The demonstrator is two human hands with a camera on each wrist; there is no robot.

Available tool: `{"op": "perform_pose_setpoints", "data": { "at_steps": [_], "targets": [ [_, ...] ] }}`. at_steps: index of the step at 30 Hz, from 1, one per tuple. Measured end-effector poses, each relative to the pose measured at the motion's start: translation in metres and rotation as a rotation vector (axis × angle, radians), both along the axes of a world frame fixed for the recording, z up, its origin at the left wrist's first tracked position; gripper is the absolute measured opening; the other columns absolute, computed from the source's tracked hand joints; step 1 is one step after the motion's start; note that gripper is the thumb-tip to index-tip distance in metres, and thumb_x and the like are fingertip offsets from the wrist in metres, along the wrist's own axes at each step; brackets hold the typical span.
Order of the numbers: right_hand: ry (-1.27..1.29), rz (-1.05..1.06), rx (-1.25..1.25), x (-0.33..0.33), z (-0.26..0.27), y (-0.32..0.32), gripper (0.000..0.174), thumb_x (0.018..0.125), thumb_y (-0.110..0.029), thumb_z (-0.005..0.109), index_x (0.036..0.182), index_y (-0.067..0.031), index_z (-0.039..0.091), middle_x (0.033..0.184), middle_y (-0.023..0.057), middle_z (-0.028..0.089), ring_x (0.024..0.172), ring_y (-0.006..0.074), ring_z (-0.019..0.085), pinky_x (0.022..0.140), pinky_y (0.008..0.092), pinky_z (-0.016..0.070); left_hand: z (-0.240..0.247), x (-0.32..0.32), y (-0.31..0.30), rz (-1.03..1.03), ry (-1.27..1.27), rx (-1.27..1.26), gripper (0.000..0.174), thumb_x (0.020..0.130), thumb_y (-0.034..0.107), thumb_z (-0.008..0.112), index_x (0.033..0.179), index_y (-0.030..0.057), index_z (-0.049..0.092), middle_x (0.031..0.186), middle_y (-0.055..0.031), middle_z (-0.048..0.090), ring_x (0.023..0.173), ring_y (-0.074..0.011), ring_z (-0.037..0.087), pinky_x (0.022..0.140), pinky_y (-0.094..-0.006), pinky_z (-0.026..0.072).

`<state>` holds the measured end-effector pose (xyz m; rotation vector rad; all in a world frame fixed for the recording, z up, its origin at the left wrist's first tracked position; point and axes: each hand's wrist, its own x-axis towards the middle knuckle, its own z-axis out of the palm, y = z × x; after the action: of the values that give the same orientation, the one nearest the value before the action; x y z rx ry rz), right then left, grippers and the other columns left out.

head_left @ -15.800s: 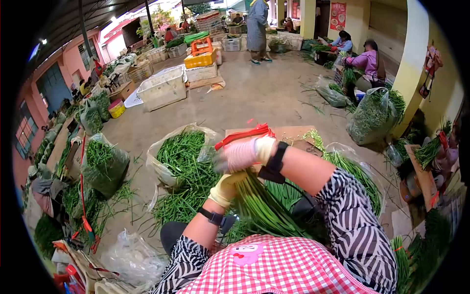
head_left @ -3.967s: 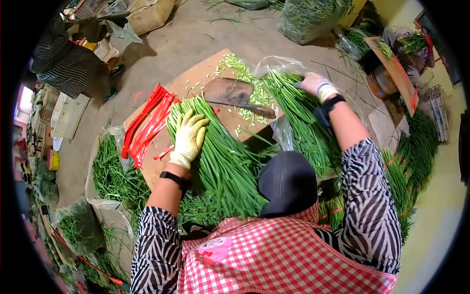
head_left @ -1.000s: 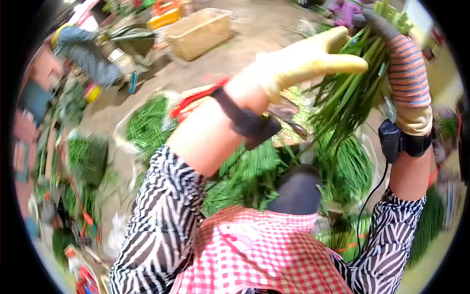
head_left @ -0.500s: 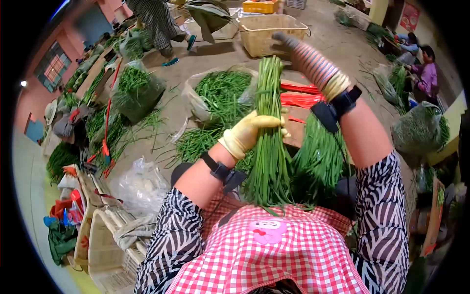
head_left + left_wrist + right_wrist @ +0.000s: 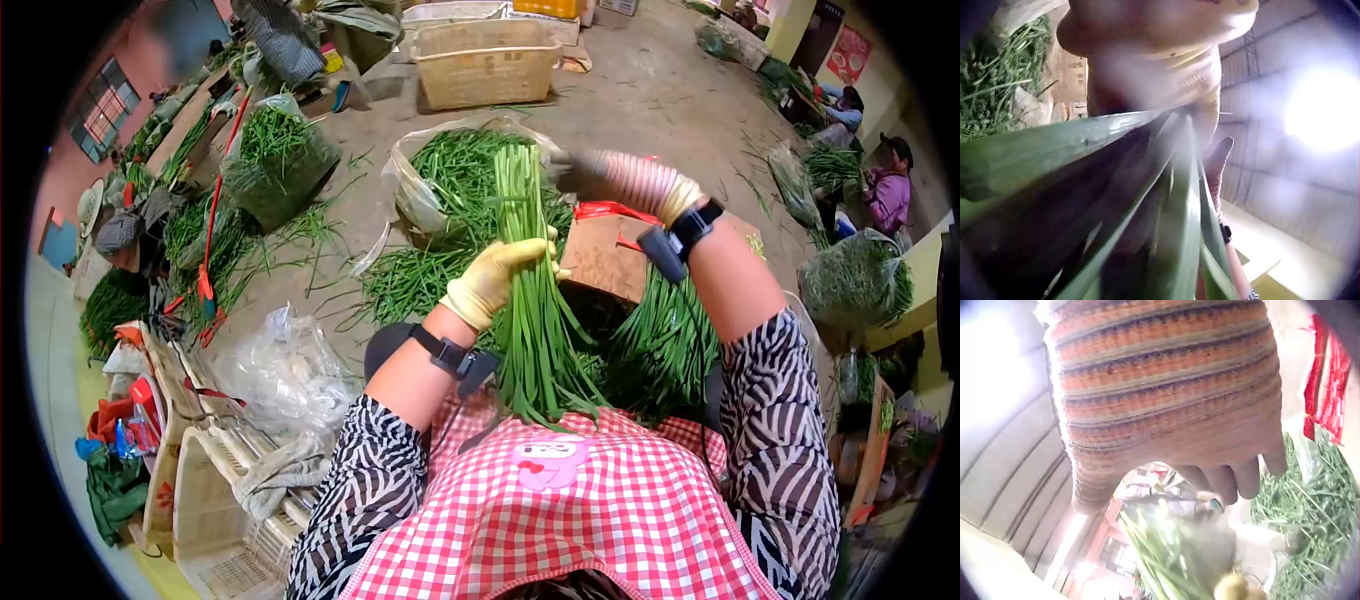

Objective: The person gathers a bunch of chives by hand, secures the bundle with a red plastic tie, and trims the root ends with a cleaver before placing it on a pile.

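Note:
A bunch of garlic chives (image 5: 540, 330) stands upright before the checked apron, pale cut ends up and leaves hanging down. The left hand (image 5: 500, 275), in a yellow glove, grips it around the middle. From close up in the left wrist view, flat green leaves (image 5: 1188, 206) fan out below the yellow glove (image 5: 1154, 75). The right hand (image 5: 625, 185), in a striped glove, is beside the bunch's top with blurred fingers. In the right wrist view its fingers (image 5: 1247, 478) extend loosely and hold nothing, with the pale stalks (image 5: 1154, 550) past the thumb.
A wooden board (image 5: 605, 265) with red ties (image 5: 605, 210) lies beyond the bunch. Loose chives (image 5: 665, 335) lie to its right. An open plastic bag (image 5: 405, 190) of greens and a cream crate (image 5: 487, 70) stand ahead. Clear plastic (image 5: 290, 375) lies left.
A second ago the right hand held a bunch up at the right. The left hand has since gripped the bunch, and the right hand has moved in beside its cut ends.

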<state>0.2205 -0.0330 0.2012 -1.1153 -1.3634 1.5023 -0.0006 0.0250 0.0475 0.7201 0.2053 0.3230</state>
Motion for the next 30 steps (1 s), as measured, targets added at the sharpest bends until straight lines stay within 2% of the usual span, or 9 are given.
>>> {"op": "perform_pose_setpoints", "data": {
  "at_steps": [2, 5, 7, 11, 17, 19, 23, 26, 30],
  "targets": [
    [-0.208, -0.028, 0.051, -0.031, -0.022, -0.018, 0.049, 0.099, -0.032, 0.063, 0.137, -0.0027, 0.056, 0.139, 0.0128, 0.061, 0.12, 0.0179, 0.058, 0.105, 0.0325, 0.0449, 0.003, 0.006, 0.006, 0.042, 0.059, 0.18, 0.035, 0.094, 0.012, 0.071, 0.127, 0.0021, 0.065, 0.106, -0.0065, 0.072, 0.095, -0.0208, 0.07, 0.095, -0.0411, 0.0582],
    [-0.301, -0.397, -0.087, -0.054, -0.079, -0.005, 0.047, 0.09, -0.028, 0.077, 0.125, 0.0004, 0.066, 0.113, 0.0156, 0.074, 0.101, 0.0213, 0.068, 0.091, 0.0339, 0.0548, 0.0, 0.021, 0.002, 0.101, 0.03, 0.421, 0.037, 0.094, 0.01, 0.069, 0.129, -0.001, 0.064, 0.115, -0.0112, 0.072, 0.104, -0.0217, 0.07, 0.093, -0.0373, 0.0575],
    [-0.197, -0.569, 0.082, -0.065, -0.086, -0.01, 0.027, 0.086, -0.018, 0.078, 0.109, -0.0037, 0.072, 0.092, 0.0035, 0.072, 0.078, 0.0139, 0.065, 0.07, 0.0331, 0.0553, 0.008, 0.015, 0.003, 0.039, 0.056, 0.492, 0.044, 0.094, 0.01, 0.069, 0.135, -0.002, 0.059, 0.122, -0.012, 0.07, 0.108, -0.0234, 0.069, 0.097, -0.0375, 0.0563],
    [0.158, -0.645, 0.107, -0.067, -0.081, -0.022, 0.03, 0.089, -0.013, 0.074, 0.118, -0.0064, 0.067, 0.097, 0.0022, 0.069, 0.083, 0.0123, 0.063, 0.074, 0.0296, 0.0538, -0.021, 0.006, -0.01, -0.287, 0.033, 0.473, 0.067, 0.09, 0.029, 0.08, 0.145, 0.0006, 0.054, 0.133, -0.0095, 0.065, 0.121, -0.0212, 0.061, 0.105, -0.0391, 0.0504],
    [0.111, -0.825, 0.048, -0.068, -0.091, -0.019, 0.027, 0.091, -0.018, 0.076, 0.115, -0.0089, 0.068, 0.091, -0.0011, 0.067, 0.076, 0.0113, 0.061, 0.067, 0.0283, 0.0515, -0.043, 0.014, -0.045, -0.19, 0.008, 0.444, 0.074, 0.087, 0.021, 0.082, 0.151, 0.003, 0.049, 0.14, -0.0064, 0.061, 0.124, -0.0188, 0.057, 0.108, -0.0366, 0.0459],
    [0.3, -0.78, -0.062, -0.082, -0.064, -0.043, 0.029, 0.092, -0.02, 0.076, 0.118, -0.0082, 0.068, 0.096, -0.0011, 0.069, 0.082, 0.0108, 0.063, 0.072, 0.0286, 0.0529, -0.039, 0.012, -0.047, -0.167, -0.004, 0.389, 0.063, 0.088, 0.018, 0.08, 0.141, -0.0001, 0.052, 0.124, -0.0078, 0.067, 0.112, -0.0215, 0.066, 0.106, -0.0388, 0.0487],
    [0.129, -0.562, 0.294, -0.041, -0.091, -0.04, 0.04, 0.095, -0.027, 0.075, 0.128, -0.0056, 0.067, 0.114, -0.0001, 0.071, 0.1, 0.012, 0.065, 0.087, 0.0298, 0.0545, -0.027, -0.006, -0.036, -0.202, 0.147, 0.28, 0.053, 0.089, 0.01, 0.078, 0.132, -0.0026, 0.051, 0.097, -0.0047, 0.065, 0.084, -0.0188, 0.071, 0.083, -0.0345, 0.0592],
    [-0.351, -0.591, 0.041, -0.004, -0.084, -0.046, 0.042, 0.092, -0.028, 0.077, 0.123, -0.0011, 0.069, 0.102, 0.0045, 0.075, 0.092, 0.0157, 0.07, 0.086, 0.0315, 0.0575, -0.03, -0.01, -0.021, -0.206, 0.137, 0.344, 0.05, 0.089, 0.01, 0.077, 0.132, -0.0001, 0.053, 0.103, -0.0041, 0.065, 0.086, -0.018, 0.07, 0.083, -0.034, 0.0586],
    [-0.154, -0.641, -0.013, 0.009, -0.091, -0.056, 0.037, 0.089, -0.027, 0.08, 0.113, 0.0002, 0.074, 0.095, 0.0085, 0.076, 0.085, 0.0185, 0.073, 0.078, 0.0324, 0.059, -0.039, -0.012, -0.012, -0.175, 0.205, 0.37, 0.053, 0.086, 0.013, 0.078, 0.134, 0.0022, 0.059, 0.114, -0.0039, 0.067, 0.09, -0.0166, 0.068, 0.083, -0.0322, 0.0564]
  ]
}}
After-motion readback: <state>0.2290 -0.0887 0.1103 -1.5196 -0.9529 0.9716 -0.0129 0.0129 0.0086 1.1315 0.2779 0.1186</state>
